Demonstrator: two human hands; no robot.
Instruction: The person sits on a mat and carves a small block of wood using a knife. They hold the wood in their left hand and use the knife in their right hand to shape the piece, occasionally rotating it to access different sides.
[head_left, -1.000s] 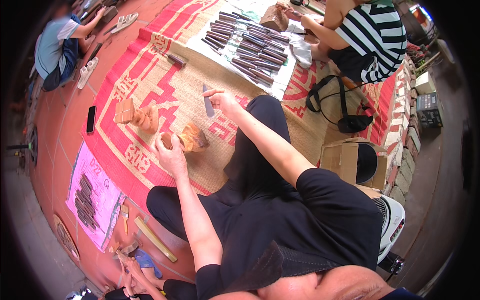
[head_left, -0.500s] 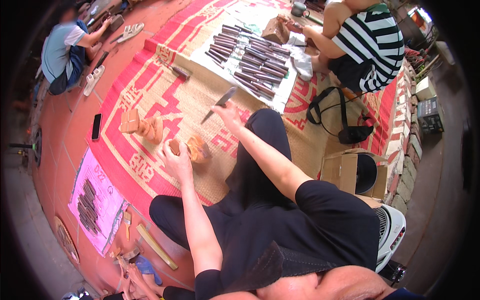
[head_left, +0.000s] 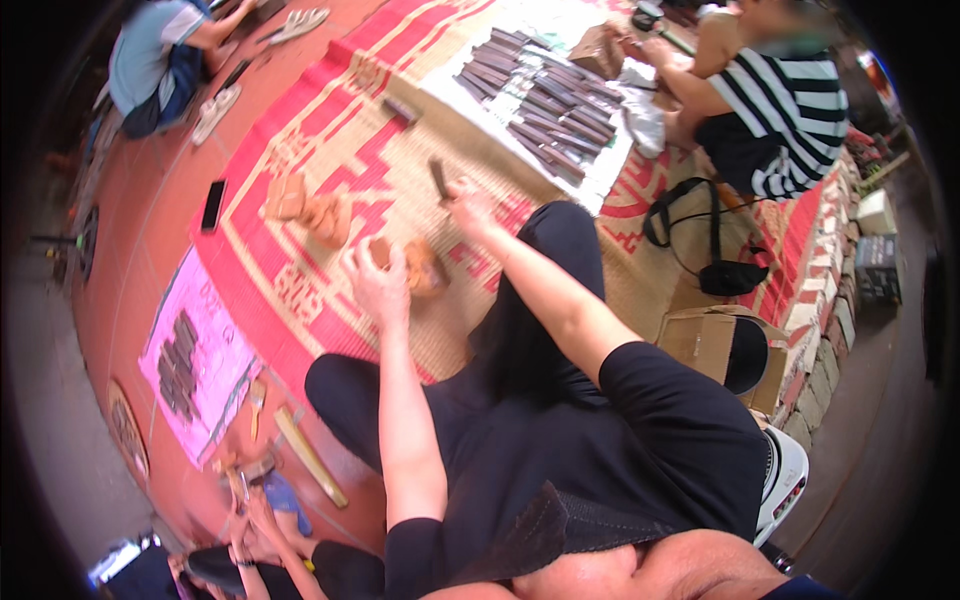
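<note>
The left hand (head_left: 380,288) has its fingers curled around a small brown block (head_left: 379,252), held over the woven mat (head_left: 455,140). Just beside it, on the right, stands a chunky wooden block (head_left: 427,272), orange-brown with a darker end; whether the hand touches it I cannot tell.

The right hand (head_left: 472,210) is near, farther right, its fingers clamped on the lower end of a flat dark blade (head_left: 438,178) that points up and away from the person. The blade and the brown block are apart.

Left of the left hand, a pile of carved wooden pieces (head_left: 325,218) sits on the red and beige mat. A black phone (head_left: 213,205) lies near the mat's left edge, and a single dark handle (head_left: 402,110) lies farther out. Beyond the right hand, many dark handles (head_left: 565,108) are set out in rows on a white sheet (head_left: 604,178), with a co-worker in a striped shirt (head_left: 775,120) seated next to it. To the lower left, dark sticks (head_left: 178,365) lie on a pink sheet (head_left: 222,348), with a flat brush (head_left: 258,408) and a long pale stick (head_left: 310,458) nearby on the tiled floor (head_left: 150,240).
</note>
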